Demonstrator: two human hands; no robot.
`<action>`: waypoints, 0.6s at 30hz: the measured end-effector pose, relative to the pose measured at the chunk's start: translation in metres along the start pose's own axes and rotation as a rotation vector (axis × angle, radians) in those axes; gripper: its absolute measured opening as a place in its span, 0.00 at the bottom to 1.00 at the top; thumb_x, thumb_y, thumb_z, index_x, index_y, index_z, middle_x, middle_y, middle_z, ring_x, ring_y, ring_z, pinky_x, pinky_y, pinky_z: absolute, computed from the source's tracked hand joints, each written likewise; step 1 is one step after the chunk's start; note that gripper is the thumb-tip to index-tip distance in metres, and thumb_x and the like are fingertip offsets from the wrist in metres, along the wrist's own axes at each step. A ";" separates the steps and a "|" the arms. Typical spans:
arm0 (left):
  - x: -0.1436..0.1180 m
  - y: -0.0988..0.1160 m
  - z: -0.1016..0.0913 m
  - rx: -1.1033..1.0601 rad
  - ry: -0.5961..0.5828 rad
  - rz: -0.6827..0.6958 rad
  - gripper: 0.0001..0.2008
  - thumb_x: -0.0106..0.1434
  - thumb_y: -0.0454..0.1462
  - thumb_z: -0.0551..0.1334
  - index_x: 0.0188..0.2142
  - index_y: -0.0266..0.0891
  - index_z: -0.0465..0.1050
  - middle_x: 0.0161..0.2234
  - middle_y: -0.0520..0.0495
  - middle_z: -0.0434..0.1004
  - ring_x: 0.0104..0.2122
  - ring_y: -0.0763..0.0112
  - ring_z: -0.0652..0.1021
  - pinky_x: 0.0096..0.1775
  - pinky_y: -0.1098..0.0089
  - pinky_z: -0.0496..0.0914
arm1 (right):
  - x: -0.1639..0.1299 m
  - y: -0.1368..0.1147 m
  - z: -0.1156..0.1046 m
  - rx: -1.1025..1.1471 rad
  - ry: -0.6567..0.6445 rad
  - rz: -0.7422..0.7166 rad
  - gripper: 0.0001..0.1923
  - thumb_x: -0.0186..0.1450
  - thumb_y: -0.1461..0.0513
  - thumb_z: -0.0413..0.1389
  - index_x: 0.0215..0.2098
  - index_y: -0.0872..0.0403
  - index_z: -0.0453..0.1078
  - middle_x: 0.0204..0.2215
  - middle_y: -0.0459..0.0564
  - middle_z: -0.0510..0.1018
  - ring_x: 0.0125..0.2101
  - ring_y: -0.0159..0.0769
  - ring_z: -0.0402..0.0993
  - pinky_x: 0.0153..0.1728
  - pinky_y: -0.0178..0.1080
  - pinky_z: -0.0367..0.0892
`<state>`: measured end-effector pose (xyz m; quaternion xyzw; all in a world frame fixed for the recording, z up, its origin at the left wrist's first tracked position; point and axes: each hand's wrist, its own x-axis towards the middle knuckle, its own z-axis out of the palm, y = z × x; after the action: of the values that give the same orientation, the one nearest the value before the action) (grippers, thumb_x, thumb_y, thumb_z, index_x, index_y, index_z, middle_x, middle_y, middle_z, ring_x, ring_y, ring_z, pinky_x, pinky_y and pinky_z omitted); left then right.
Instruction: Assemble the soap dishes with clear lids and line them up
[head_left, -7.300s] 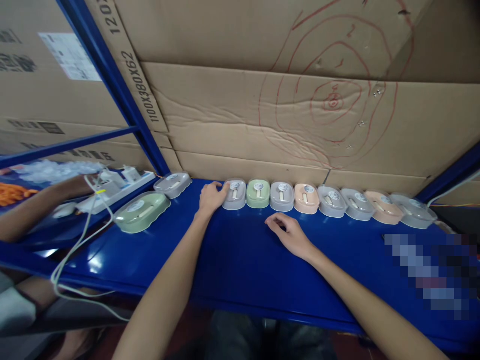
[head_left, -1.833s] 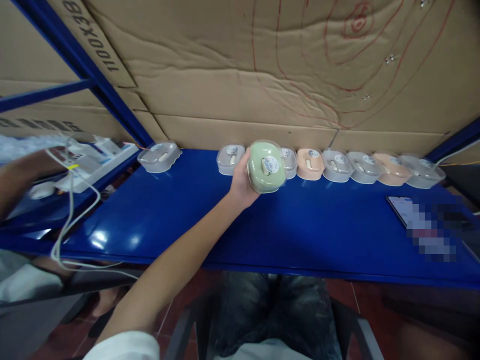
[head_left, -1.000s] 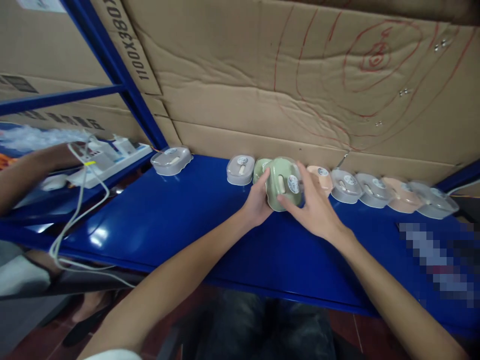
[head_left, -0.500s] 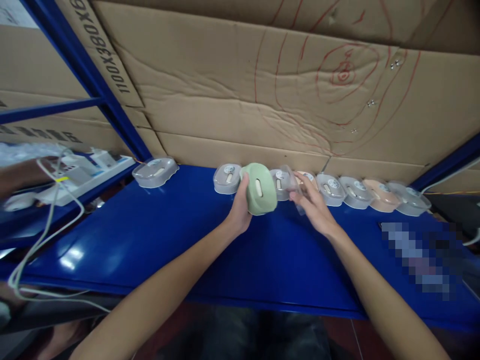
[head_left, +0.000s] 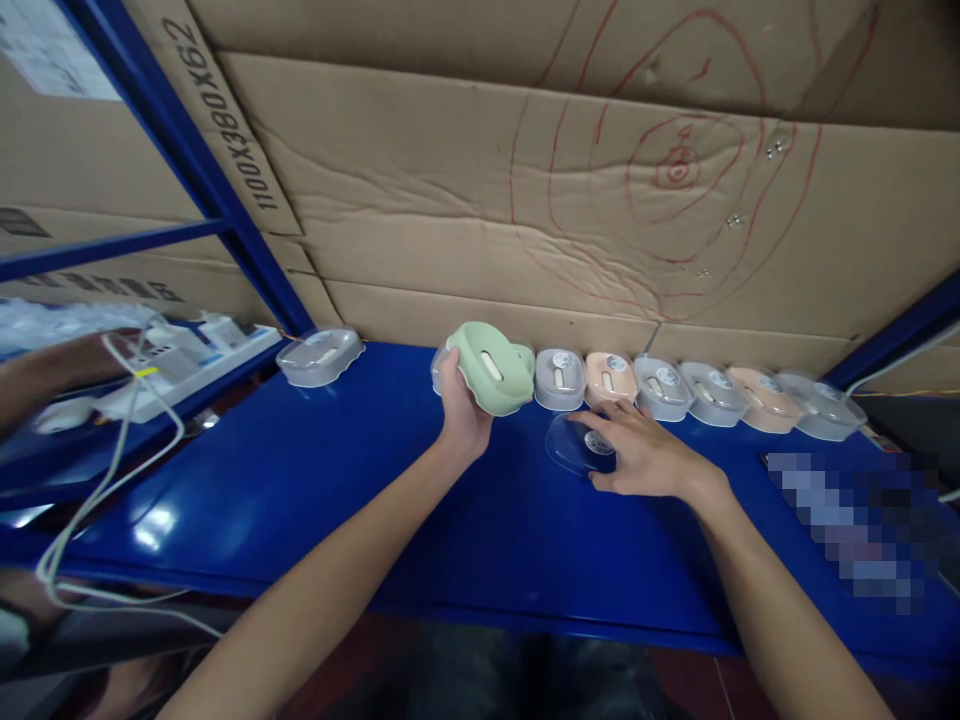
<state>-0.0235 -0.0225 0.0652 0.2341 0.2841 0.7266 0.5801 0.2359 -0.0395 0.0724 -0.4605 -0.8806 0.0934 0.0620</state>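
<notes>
My left hand [head_left: 466, 415] holds a pale green soap dish [head_left: 489, 375], tilted, with a white oblong piece in its middle. It hangs in front of a grey lidded dish [head_left: 436, 372], which it mostly covers. To the right of it, my right hand [head_left: 649, 455] grips a clear plastic lid [head_left: 574, 445] with a round label by its right side. The lid is low over the blue table; whether it touches the surface I cannot tell. Just behind the lid stand a grey lidded dish [head_left: 559, 385] and a peach one [head_left: 609, 382].
More lidded dishes [head_left: 716, 395] continue the row rightward along the cardboard wall [head_left: 450, 180]. One grey dish [head_left: 319, 357] stands apart at left on the blue table [head_left: 360, 500]. A power strip [head_left: 225, 355], white cables [head_left: 112, 460] and another person's arm [head_left: 67, 355] are at far left.
My right hand has brought the clear lid down and toward me, away from the row. My left hand has shifted slightly left and tilted the green soap dish over.
</notes>
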 end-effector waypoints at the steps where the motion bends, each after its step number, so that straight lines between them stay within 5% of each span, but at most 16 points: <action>1: -0.001 -0.001 0.000 0.028 -0.039 -0.015 0.26 0.75 0.56 0.59 0.60 0.44 0.78 0.51 0.43 0.86 0.53 0.48 0.84 0.46 0.57 0.84 | 0.000 -0.001 -0.002 0.022 0.032 -0.007 0.41 0.60 0.52 0.73 0.71 0.43 0.73 0.70 0.61 0.73 0.69 0.74 0.68 0.69 0.75 0.61; 6: -0.009 -0.005 -0.001 0.189 -0.272 -0.131 0.32 0.66 0.61 0.70 0.57 0.41 0.80 0.51 0.39 0.86 0.55 0.44 0.84 0.49 0.55 0.82 | 0.009 -0.016 -0.007 0.441 0.358 -0.039 0.38 0.71 0.41 0.64 0.73 0.46 0.67 0.64 0.61 0.78 0.62 0.60 0.77 0.63 0.64 0.74; 10: -0.019 -0.011 -0.002 0.278 -0.472 -0.173 0.32 0.61 0.57 0.78 0.57 0.42 0.81 0.52 0.36 0.85 0.58 0.41 0.82 0.52 0.54 0.80 | 0.019 -0.034 0.003 0.759 0.454 -0.094 0.40 0.72 0.41 0.64 0.75 0.46 0.63 0.62 0.59 0.79 0.59 0.54 0.79 0.60 0.59 0.76; 18: -0.017 -0.014 -0.006 0.287 -0.459 -0.204 0.28 0.61 0.53 0.79 0.53 0.40 0.84 0.50 0.34 0.87 0.56 0.40 0.84 0.53 0.51 0.80 | 0.029 -0.034 0.015 1.135 0.474 0.034 0.36 0.64 0.40 0.68 0.65 0.45 0.74 0.54 0.53 0.86 0.55 0.56 0.83 0.54 0.55 0.79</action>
<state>-0.0139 -0.0377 0.0509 0.4424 0.2674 0.5448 0.6603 0.1898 -0.0362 0.0656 -0.3777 -0.6483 0.4436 0.4902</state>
